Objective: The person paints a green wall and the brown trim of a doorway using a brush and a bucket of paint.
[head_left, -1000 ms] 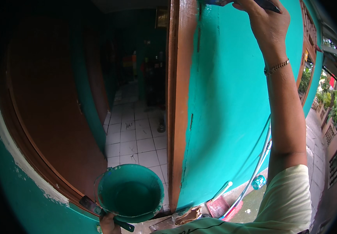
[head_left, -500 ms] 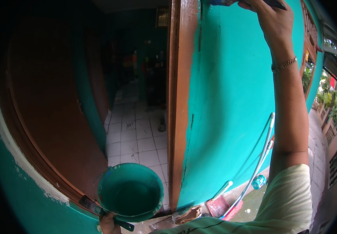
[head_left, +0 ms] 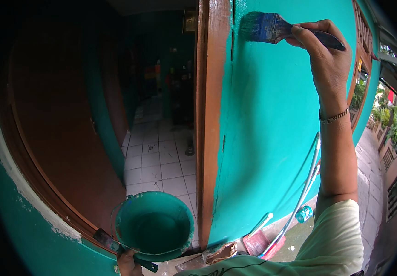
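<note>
My right hand [head_left: 327,60] clenched the brush [head_left: 265,27] at upper right, bristles best kept off the door frame [head_left: 210,115], my left hand [head_left: 127,263] gripping the bucket [head_left: 155,225].

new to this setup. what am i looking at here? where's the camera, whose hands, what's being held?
There is no robot. One picture is from a fisheye camera on a person's head, looking at their own hands, so straight edges bend near the rim.

The right hand is raised and grips a paintbrush, its bristles pressed on a teal wall beside a brown door frame.

The left hand, low in the picture and mostly cut off, holds a teal paint bucket, with a second brush lying under it.

Through the doorway is a white tiled floor; a brown door stands open at left. By the wall's foot, long poles lean and a small bottle sits on the ground.
</note>
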Demonstrator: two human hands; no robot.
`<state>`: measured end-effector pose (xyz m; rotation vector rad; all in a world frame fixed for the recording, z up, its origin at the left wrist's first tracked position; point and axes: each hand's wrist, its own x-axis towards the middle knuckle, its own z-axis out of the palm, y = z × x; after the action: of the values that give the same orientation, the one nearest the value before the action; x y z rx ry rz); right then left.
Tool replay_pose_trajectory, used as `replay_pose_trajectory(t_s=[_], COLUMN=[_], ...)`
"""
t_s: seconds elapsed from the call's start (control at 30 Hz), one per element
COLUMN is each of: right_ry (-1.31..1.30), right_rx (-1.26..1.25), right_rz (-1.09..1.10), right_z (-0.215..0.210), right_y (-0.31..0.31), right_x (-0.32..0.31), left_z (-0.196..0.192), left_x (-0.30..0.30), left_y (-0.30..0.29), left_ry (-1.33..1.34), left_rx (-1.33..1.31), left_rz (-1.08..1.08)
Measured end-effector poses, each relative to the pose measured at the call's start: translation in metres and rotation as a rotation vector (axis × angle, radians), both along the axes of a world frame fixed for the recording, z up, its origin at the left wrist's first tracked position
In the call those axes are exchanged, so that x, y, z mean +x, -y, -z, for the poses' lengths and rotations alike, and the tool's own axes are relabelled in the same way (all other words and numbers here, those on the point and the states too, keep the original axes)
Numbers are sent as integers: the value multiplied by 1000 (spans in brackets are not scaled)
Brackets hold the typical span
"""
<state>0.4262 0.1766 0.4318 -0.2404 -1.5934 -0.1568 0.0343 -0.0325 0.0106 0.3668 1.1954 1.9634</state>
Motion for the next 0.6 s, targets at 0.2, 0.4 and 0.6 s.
replay_pose_trajectory(t_s=[0.2,0.4,0.6], right_ry=[-30,-88,-65], right_rx=[110,21,81], right_rz=[154,-22,90], right_z=[26,32,46], right_y=[-10,6,-10], right_x=[-14,-12,-25], left_z=[-2,11,2], left_x=[0,-10,1], left_y=[2,7,6], left_ry=[42,8,15], left_rx=[0,-10,1], left_rz=[42,46,34])
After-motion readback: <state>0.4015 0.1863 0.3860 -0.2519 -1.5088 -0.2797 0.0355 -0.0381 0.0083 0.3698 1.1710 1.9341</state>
